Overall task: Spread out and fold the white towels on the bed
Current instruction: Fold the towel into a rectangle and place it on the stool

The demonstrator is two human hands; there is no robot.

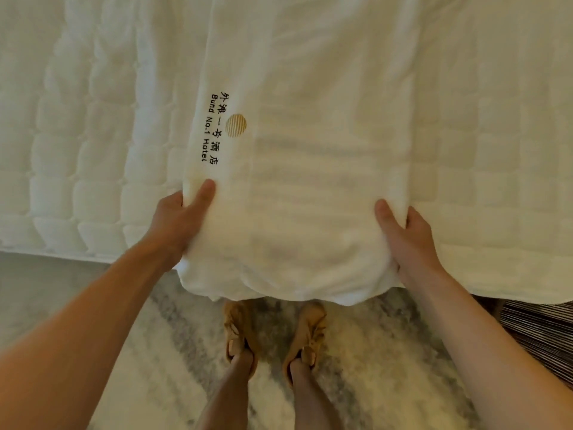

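A long white towel (310, 150) lies stretched lengthways across the bed, running away from me. It carries a gold round emblem and black hotel lettering near its left edge. Its near end hangs a little over the bed's front edge. My left hand (176, 221) grips the towel's near left side, thumb on top and fingers tucked under the cloth. My right hand (406, 237) grips the near right side the same way, its thumb on top.
The bed (77, 150) has a white quilted cover, and its front edge runs across the frame. Below it is a pale marbled floor (93, 336) where my feet stand in tan slippers. A dark striped object (539, 330) shows at the lower right.
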